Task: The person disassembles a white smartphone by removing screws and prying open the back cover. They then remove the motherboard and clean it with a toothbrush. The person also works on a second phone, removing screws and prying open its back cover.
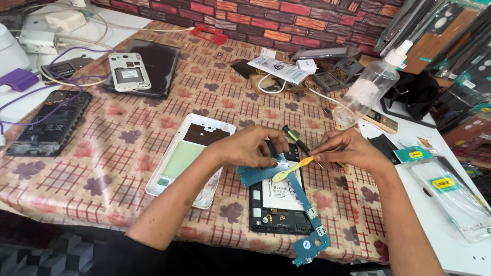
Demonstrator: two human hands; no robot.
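Right hand (353, 149) pinches a yellow pry tool (291, 169), tip on the blue circuit board (286, 194). Left hand (250, 147) is closed on the board's top end, pinning it over the opened black tablet (279, 204). Board looks lifted out of the tablet, not seated; battery exposed beneath. White back cover (176, 163) is already off, lying just left of the tablet. Screwdriver (295, 139) lies above the tablet, clear spray bottle (371, 84) further up and right. Teardown well along; reassembly not started, as far as visible.
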